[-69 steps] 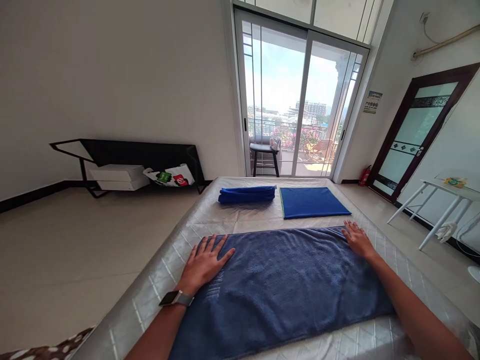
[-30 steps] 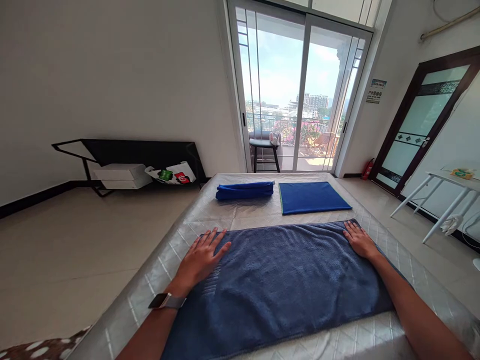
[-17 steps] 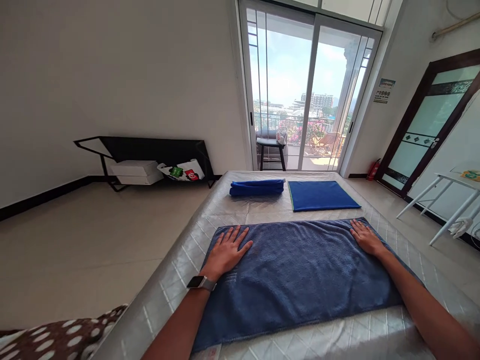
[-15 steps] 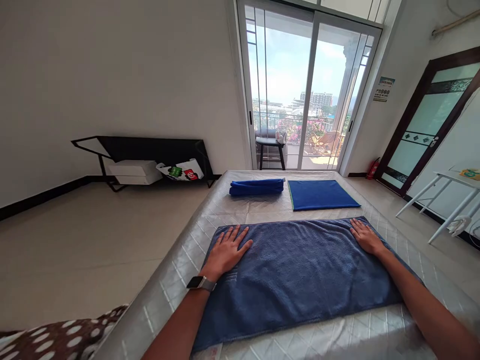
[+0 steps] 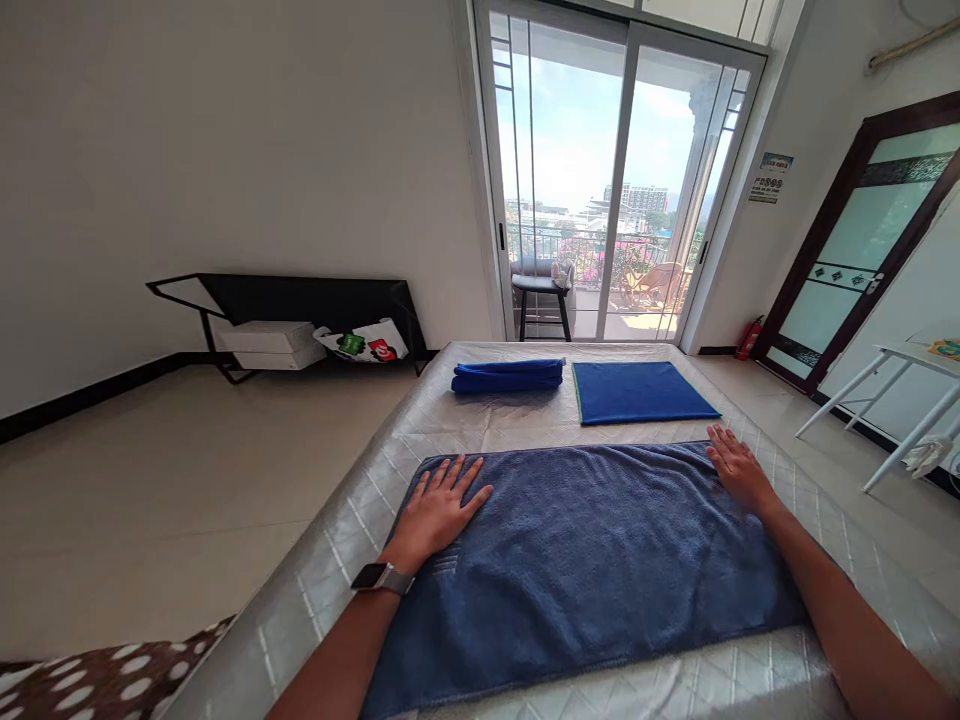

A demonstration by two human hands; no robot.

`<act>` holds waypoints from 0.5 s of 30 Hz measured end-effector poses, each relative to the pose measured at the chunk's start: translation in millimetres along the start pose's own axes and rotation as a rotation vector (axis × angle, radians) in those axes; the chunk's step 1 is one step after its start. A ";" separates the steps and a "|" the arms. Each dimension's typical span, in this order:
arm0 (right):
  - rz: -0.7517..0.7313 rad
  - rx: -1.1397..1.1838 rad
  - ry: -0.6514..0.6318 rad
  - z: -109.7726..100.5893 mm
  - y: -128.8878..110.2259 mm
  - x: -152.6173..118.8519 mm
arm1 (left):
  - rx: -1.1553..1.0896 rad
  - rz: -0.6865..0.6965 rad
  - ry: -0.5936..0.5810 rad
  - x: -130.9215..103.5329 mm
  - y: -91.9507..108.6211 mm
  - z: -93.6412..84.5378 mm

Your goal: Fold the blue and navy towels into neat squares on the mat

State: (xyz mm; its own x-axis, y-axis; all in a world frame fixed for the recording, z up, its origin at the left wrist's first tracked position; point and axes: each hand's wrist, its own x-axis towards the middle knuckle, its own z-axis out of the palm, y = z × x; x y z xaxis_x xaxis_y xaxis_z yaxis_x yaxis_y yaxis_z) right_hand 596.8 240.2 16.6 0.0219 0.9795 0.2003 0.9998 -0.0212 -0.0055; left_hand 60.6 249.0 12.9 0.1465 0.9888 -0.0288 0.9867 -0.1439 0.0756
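Note:
A greyish-blue towel point(image 5: 592, 560) lies spread across the quilted mattress point(image 5: 337, 530), with a few wrinkles toward its right side. My left hand point(image 5: 439, 508) rests flat near its far left corner, fingers spread, a watch point(image 5: 382, 577) on the wrist. At the far right corner lies my right hand point(image 5: 739, 468), palm down with the fingers stretched out and fairly close together. Neither hand grips the fabric. Beyond the towel sit a rolled or folded bright blue cloth point(image 5: 508, 376) and, right of it, a flat blue cloth point(image 5: 643, 391) with a green edge.
A brown polka-dot fabric point(image 5: 112, 672) is at the lower left. Along the left wall stands a black rack point(image 5: 307, 298) with white boxes point(image 5: 274, 343) and a bag point(image 5: 367, 343). A stool point(image 5: 541, 287) is by the glass door; a white table point(image 5: 911, 355) stands right.
The towel's left part and my left hand have shifted slightly left and toward me. My right hand has slid a little to the right and now covers the towel's far right corner.

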 end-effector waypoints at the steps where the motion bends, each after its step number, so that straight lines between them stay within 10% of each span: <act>1: -0.004 -0.004 -0.020 2.0 0.5 0.4 | 0.000 -0.006 -0.005 -0.2 -1.0 -0.6; 8: -0.047 -0.045 -0.190 10.5 -5.2 -3.0 | 0.008 0.086 0.169 0.8 11.1 2.1; 15: -0.037 -0.059 -0.165 2.5 -8.7 -7.6 | -0.016 0.132 0.087 1.5 38.4 14.7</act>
State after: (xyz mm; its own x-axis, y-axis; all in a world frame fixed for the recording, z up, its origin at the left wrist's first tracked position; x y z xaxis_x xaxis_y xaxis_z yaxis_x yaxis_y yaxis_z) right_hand 587.9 233.4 12.7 -0.0108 0.9993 0.0362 0.9983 0.0087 0.0578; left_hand 99.7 244.4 1.1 0.2679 0.9610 0.0687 0.9578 -0.2734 0.0890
